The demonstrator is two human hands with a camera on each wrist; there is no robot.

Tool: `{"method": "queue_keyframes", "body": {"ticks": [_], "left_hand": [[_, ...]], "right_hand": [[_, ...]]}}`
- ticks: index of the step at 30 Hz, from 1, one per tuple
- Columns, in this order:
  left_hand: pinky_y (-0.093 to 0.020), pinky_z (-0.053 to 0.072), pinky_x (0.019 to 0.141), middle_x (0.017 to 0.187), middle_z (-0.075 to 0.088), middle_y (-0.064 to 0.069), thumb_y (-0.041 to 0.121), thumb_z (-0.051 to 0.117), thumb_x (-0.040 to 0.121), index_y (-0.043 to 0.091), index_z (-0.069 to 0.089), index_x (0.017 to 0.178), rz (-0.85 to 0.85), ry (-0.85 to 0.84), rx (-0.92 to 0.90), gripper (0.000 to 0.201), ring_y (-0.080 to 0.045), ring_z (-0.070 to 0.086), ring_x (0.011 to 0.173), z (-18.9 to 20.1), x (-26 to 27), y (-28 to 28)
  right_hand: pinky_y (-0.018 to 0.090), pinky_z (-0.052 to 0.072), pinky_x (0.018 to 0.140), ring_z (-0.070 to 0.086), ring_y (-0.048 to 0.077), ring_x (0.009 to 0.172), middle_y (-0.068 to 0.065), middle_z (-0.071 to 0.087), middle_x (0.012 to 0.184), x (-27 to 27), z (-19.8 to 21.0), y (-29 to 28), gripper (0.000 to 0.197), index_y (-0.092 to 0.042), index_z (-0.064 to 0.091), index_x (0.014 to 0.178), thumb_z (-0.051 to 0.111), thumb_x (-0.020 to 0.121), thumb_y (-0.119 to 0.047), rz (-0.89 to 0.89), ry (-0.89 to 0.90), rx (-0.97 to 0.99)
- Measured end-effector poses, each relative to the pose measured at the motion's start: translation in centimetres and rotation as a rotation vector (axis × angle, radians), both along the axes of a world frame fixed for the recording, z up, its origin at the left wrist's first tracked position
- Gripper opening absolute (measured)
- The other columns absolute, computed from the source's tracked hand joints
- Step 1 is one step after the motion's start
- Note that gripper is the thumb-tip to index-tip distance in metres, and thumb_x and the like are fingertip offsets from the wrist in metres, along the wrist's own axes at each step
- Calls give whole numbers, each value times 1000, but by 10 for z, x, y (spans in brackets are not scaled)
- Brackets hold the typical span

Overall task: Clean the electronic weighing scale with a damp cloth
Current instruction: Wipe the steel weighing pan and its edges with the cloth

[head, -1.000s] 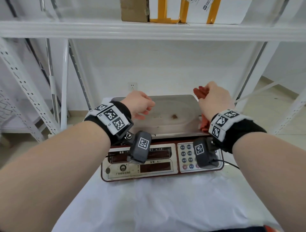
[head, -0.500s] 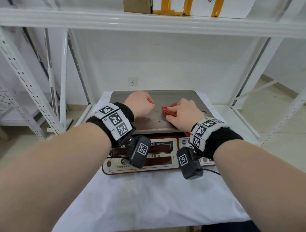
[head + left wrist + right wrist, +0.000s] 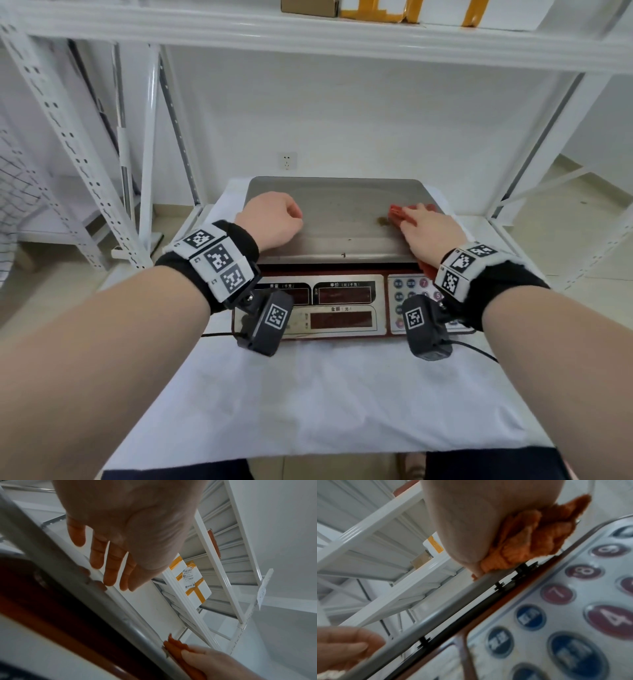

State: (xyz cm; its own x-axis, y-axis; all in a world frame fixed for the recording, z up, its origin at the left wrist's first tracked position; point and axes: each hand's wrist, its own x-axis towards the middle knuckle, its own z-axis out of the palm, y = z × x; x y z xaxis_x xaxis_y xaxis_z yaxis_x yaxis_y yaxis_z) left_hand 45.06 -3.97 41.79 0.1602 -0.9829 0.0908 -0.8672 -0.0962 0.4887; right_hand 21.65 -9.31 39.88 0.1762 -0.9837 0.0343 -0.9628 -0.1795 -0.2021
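The electronic scale [image 3: 342, 298] sits on a white-covered table, its steel pan [image 3: 335, 205] facing up. My right hand [image 3: 428, 233] lies flat on a folded orange-red cloth [image 3: 399, 212] and presses it onto the pan's right side. Cloth [image 3: 530, 540] bunches under the palm and hangs over the pan's front edge above the keypad [image 3: 573, 615]. A small brown stain [image 3: 383, 221] shows just left of the cloth. My left hand [image 3: 274, 219] rests on the pan's left side, fingers [image 3: 109, 563] loosely bent with their tips at the rim, holding nothing.
White metal shelf uprights [image 3: 68, 137] stand to the left, and a shelf [image 3: 308, 34] carrying taped boxes [image 3: 376, 10] runs overhead. A black cable [image 3: 472, 349] trails from the scale's right side over the table cover [image 3: 325, 394]. A wall socket [image 3: 287, 161] is behind.
The right hand brought the cloth down from the air onto the pan's middle, then slid it to the right. The left hand stayed on the pan's left side.
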Motion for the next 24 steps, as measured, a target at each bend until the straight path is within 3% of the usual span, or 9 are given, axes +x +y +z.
{"method": "queue_keyframes", "body": {"ticks": [2, 4, 7, 9, 12, 15, 18, 21, 24], "left_hand": [[-25, 39, 88, 115, 63, 2, 23, 51, 91, 20, 64, 108, -26, -4, -6, 22, -19, 55, 111, -3, -1, 0], [-27, 41, 92, 116, 63, 0, 22, 51, 90, 19, 64, 107, -39, 7, -2, 22, -19, 55, 111, -4, -2, -1], [-29, 43, 91, 113, 65, -1, 19, 51, 89, 19, 66, 104, -39, 22, -15, 21, -20, 56, 108, -6, -3, 0], [-28, 43, 90, 113, 65, -1, 18, 51, 89, 19, 67, 102, -23, 21, -40, 20, -19, 57, 107, -6, -2, 1], [-28, 41, 92, 117, 63, 1, 18, 49, 90, 20, 66, 106, 3, 16, -59, 23, -19, 55, 111, -5, 1, 4], [-29, 42, 94, 118, 63, 1, 15, 48, 90, 20, 66, 104, 16, 34, -71, 23, -19, 54, 112, -6, 3, 5], [-30, 43, 95, 118, 62, 1, 15, 48, 90, 21, 66, 104, 34, 33, -71, 23, -19, 54, 113, -7, 2, 9], [-31, 44, 95, 119, 62, 2, 17, 48, 90, 22, 66, 105, 44, 23, -72, 23, -19, 54, 112, -8, 0, 12], [-33, 45, 95, 118, 62, 2, 17, 48, 90, 22, 65, 104, 52, 22, -62, 23, -19, 55, 111, -7, -2, 13]], "right_hand": [[25, 37, 99, 50, 30, 122, 12, 52, 136, 13, 8, 15, 38, -19, 50, 135, 33, 101, -24, 103, -133, -14], [12, 45, 74, 64, 29, 96, 16, 68, 107, 27, 13, 28, 32, -21, 58, 124, 36, 100, -24, 180, -311, 22], [34, 52, 64, 65, 39, 73, 26, 68, 80, 45, 14, 40, 23, -34, 61, 106, 40, 99, -26, 292, -556, 175], [33, 48, 65, 62, 32, 69, 16, 67, 71, 52, 12, 43, 22, -34, 67, 104, 47, 97, -26, 375, -650, 301], [20, 31, 103, 49, 2, 121, -10, 63, 121, 52, 7, 39, 23, -35, 69, 111, 58, 91, -36, 447, -566, 349], [13, 21, 104, 36, 3, 135, -11, 44, 144, 51, 6, 36, 40, -38, 60, 123, 67, 84, -29, 514, -322, 234], [11, 29, 101, 49, 8, 126, -4, 56, 135, 52, 6, 40, 44, -33, 62, 123, 69, 81, -18, 526, -253, 118], [-3, 32, 84, 59, 6, 105, -3, 69, 114, 47, 8, 46, 33, -24, 70, 112, 65, 83, -8, 517, -280, 31], [17, 49, 86, 67, 18, 94, 1, 72, 104, 34, 9, 45, 40, -27, 72, 100, 56, 81, 4, 395, -327, 34]]}}
